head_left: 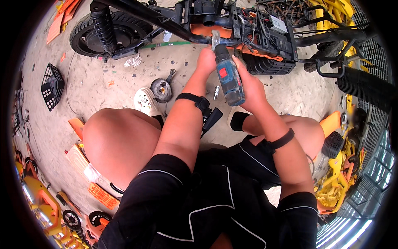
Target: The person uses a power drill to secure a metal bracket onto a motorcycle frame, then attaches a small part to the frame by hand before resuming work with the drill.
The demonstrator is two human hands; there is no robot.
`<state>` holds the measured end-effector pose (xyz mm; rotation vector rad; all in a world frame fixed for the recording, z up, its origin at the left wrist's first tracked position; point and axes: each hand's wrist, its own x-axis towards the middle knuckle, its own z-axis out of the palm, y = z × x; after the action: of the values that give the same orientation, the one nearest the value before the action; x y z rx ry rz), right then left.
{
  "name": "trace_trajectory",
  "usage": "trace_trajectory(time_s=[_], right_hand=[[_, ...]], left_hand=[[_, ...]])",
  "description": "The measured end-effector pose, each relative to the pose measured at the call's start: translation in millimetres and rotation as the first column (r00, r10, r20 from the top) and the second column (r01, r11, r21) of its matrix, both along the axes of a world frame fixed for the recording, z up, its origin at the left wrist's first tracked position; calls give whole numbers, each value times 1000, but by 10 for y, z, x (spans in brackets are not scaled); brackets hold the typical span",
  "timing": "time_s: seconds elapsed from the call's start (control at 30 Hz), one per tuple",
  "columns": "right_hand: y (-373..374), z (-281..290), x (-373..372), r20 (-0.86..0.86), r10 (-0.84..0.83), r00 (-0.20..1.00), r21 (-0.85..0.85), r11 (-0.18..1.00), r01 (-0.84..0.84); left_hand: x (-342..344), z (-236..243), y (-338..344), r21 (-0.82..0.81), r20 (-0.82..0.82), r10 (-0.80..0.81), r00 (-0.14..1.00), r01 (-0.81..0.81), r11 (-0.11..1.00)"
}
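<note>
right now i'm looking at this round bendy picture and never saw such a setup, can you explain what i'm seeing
There is no robot here, just a person's bare hands. The single picture comes from a wide fisheye camera on the person's head, looking down, so straight edges curve near the rim.

The right hand holds a blue-and-black power drill. The left hand is near the drill's nose, beside a black vehicle frame; its fingertips are hard to make out.

On the pale floor lie a round metal part, a small silver piece and a black basket-like part.
</note>
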<state>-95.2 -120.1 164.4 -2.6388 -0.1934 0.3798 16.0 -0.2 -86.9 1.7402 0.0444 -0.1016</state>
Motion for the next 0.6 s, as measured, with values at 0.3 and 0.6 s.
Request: trace_trajectory(time_s=[0.3, 0.6], right_hand=[[41, 28, -27, -30, -1, 1000, -44, 999, 0], [-4, -39, -38, -5, -1, 1000, -47, 999, 1]], left_hand=[[-16, 156, 33, -100, -21, -12, 1000, 9, 995], [-69, 466, 47, -139, -167, 16, 986, -40, 990]])
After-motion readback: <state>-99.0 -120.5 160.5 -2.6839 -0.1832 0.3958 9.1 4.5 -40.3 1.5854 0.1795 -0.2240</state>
